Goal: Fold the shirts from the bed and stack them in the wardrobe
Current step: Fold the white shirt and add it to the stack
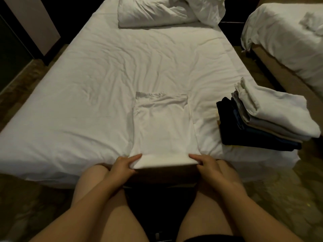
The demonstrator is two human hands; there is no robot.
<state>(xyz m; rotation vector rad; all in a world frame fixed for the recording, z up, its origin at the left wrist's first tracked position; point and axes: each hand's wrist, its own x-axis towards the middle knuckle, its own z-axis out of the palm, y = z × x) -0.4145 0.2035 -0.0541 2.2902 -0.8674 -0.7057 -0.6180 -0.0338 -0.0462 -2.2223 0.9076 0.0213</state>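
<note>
**Around the room: bedding, floor and a neighbouring bed**

At the far end of the mattress we see a rumpled white duvet (167, 11) bunched into a heap, its folds spilling toward the right corner. To the right, across a gap, we see a second bed (286, 42) covered in a white sheet, with a small crumpled piece of white cloth (311, 23) lying on top. Between and around the beds we see a mottled brown floor (286, 194). At the upper left we make out a pale upright panel (35, 21) beside a dark glass-like surface (12, 55); what they belong to we cannot tell.
</note>
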